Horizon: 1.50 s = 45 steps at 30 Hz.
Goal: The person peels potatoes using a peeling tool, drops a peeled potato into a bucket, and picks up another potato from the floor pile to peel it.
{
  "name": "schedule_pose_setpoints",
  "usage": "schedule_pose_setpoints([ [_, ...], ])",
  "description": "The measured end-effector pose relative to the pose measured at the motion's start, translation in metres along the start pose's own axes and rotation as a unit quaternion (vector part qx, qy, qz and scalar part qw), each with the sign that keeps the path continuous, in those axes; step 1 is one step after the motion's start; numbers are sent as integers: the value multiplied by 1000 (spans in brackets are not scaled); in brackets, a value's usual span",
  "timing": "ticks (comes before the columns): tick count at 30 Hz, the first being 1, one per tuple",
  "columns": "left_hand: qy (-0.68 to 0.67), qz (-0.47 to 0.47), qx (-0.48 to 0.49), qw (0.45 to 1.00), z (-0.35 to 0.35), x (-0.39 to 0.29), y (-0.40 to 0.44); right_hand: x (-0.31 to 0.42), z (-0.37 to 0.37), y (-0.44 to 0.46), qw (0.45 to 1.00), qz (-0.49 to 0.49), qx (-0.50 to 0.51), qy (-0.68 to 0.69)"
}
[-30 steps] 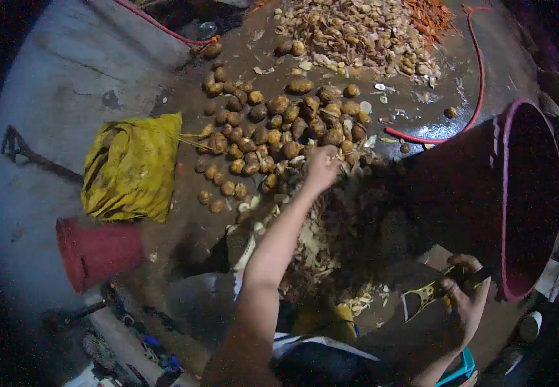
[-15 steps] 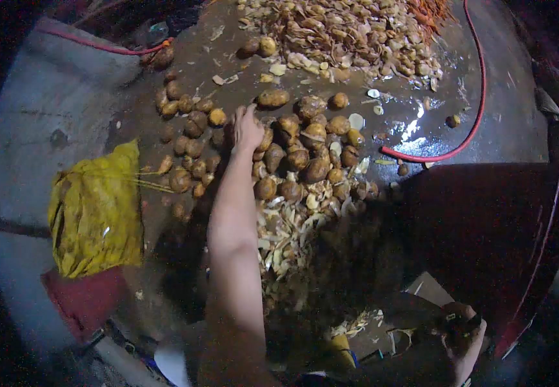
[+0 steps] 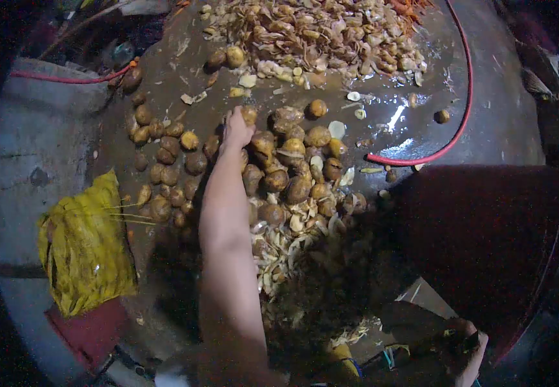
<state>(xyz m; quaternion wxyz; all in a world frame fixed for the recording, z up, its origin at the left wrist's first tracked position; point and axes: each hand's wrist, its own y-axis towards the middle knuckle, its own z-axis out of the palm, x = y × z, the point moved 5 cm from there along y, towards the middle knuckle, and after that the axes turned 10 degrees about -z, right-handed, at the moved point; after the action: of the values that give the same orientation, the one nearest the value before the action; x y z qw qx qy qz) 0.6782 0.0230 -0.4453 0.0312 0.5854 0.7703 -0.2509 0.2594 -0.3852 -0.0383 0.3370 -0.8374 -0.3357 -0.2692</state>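
My left hand (image 3: 237,131) reaches forward to the far side of the potato pile, its fingers closed round a brown potato (image 3: 249,115). Just right of that hand, several unpeeled potatoes (image 3: 276,180) lie heaped, and more potatoes (image 3: 166,151) are scattered to its left. Low on the right, in deep shadow, is my right hand (image 3: 471,355). Its fingers are curled round something dark that I cannot make out. Pale peelings (image 3: 286,255) cover the floor below the potatoes.
A large mound of peelings (image 3: 318,32) lies at the back, with orange shreds (image 3: 411,8) beside it. A red hose (image 3: 468,84) curves along the right. The dark red tub (image 3: 486,219) stands near on the right; a yellow sack (image 3: 89,245) sits at left.
My left hand has closed round the long potato at the pile's far side and turned it. The view has shifted slightly, and my right hand stays low at the right.
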Motion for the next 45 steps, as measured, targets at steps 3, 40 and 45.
schedule_pose_setpoints([
  [3, -129, -25, -29, 991, -27, 6, -16, 0, -1, -5, 1000, -12, 4, 0],
  [40, -576, 197, 85, 789, -220, 7, -718, 6, 90, -220, 820, -493, 149, -249],
  [45, -601, 256, 99, 750, -235, 12, -731, -13, 99, -191, 841, -475, 126, -228],
])
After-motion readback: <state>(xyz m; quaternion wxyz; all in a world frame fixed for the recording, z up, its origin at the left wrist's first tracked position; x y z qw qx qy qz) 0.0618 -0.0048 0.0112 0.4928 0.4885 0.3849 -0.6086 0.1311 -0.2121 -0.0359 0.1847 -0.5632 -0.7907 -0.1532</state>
